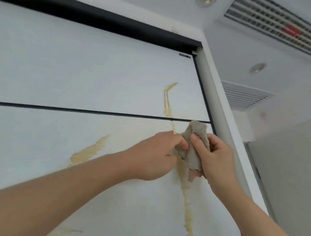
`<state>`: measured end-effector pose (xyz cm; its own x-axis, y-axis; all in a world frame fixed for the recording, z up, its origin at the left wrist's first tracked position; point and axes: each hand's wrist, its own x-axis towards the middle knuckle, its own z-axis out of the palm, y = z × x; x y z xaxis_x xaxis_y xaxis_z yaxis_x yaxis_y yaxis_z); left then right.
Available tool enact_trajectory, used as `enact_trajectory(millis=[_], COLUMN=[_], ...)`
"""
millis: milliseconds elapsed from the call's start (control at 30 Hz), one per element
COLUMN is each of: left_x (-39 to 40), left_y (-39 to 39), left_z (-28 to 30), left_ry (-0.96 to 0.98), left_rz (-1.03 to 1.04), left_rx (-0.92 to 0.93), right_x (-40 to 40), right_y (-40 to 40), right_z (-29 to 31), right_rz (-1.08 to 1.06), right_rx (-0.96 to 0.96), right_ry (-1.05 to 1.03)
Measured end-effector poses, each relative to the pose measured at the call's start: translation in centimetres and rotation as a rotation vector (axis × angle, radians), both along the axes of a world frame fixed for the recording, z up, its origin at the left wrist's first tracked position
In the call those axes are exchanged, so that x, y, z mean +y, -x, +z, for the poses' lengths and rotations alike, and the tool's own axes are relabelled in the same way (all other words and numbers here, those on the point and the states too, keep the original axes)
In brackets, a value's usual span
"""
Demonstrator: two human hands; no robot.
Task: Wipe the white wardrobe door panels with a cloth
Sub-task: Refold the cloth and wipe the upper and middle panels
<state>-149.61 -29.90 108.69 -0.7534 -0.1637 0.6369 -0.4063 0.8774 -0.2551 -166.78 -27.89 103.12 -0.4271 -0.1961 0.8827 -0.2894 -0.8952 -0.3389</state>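
Note:
A white wardrobe door (81,74) fills the left of the view, split by a thin dark horizontal seam. Yellow-brown stains (186,200) run down its right part, with a smeared patch (88,152) further left and a hooked streak above the seam. A beige cloth (194,148) is bunched just below the seam near the door's right edge. My right hand (215,159) grips the cloth with the thumb over its front. My left hand (156,154) pinches the cloth's left edge with its fingertips.
A black rail (102,21) runs along the top of the door. A grey rounded post (218,110) borders its right edge. Ceiling vents (275,17) and recessed lights (257,67) lie up right. A pale wall stands at the right.

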Motion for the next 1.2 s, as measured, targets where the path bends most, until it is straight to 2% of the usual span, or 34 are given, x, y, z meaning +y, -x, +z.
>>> enact_trajectory(millis=[100,167,233,300,400,467,567,600,633,700,800,867,933,1033,1100,1133,1200], left_x=[-0.7,-1.5,-2.5,-3.7,-5.6,-6.7,-7.5,-7.6,-7.8,-8.2,-8.4,-8.6,-8.7,-9.0,-8.9,-8.9,-8.7], left_y=[-0.3,-1.1,-2.3,-3.7,-5.5,-6.1,-5.8,-5.8,-5.7,-5.9,-5.8,-5.7,-5.5,-5.8,-6.0,-6.1,-6.0], left_z=[5.2,9.1,12.8,15.4,16.8,16.9,17.2,17.4,17.5,17.6,17.5,17.6,17.9,17.9,17.7,17.6,17.7], left_ry=[0.161,0.285,0.419,0.576,0.631,0.680,0.725,0.725,0.729,0.744,0.769,0.782,0.788,0.778,0.790,0.781,0.771], left_rz=[0.156,0.256,0.343,0.426,0.519,0.532,0.504,0.501,0.498,0.490,0.488,0.493,0.493,0.476,0.471,0.473,0.470], left_rx=[0.056,0.146,0.231,0.299,0.348,0.380,0.462,0.476,0.483,0.477,0.472,0.477,0.487,0.513,0.508,0.505,0.496], right_x=[-1.3,-2.2,-2.9,-4.0,-5.0,-4.9,-6.4,-7.0,-7.4,-7.7,-7.3,-7.5,-7.5,-7.9,-8.0,-7.8,-7.6], right_y=[1.4,3.1,4.6,5.7,5.1,2.4,-2.0,-2.3,-1.8,1.1,7.5,8.6,5.6,-1.8,-3.4,-2.6,1.5], right_z=[5.1,9.1,12.6,15.3,17.5,17.2,14.6,13.9,13.9,16.1,20.6,22.3,22.3,18.1,16.0,16.7,20.9], right_rz=[0.063,-0.070,-0.255,-0.327,-0.544,-0.618,-0.650,-0.682,-0.733,-0.863,-1.059,-1.028,-0.908,-0.831,-0.832,-0.838,-0.901], right_rx=[-0.145,-0.175,-0.150,-0.102,0.011,0.163,0.647,0.781,0.836,0.701,0.239,0.078,0.150,0.589,0.853,0.876,0.647], right_ry=[0.058,0.107,0.104,0.057,-0.036,0.004,0.168,0.225,0.287,0.316,0.081,0.033,0.075,0.283,0.354,0.361,0.272])
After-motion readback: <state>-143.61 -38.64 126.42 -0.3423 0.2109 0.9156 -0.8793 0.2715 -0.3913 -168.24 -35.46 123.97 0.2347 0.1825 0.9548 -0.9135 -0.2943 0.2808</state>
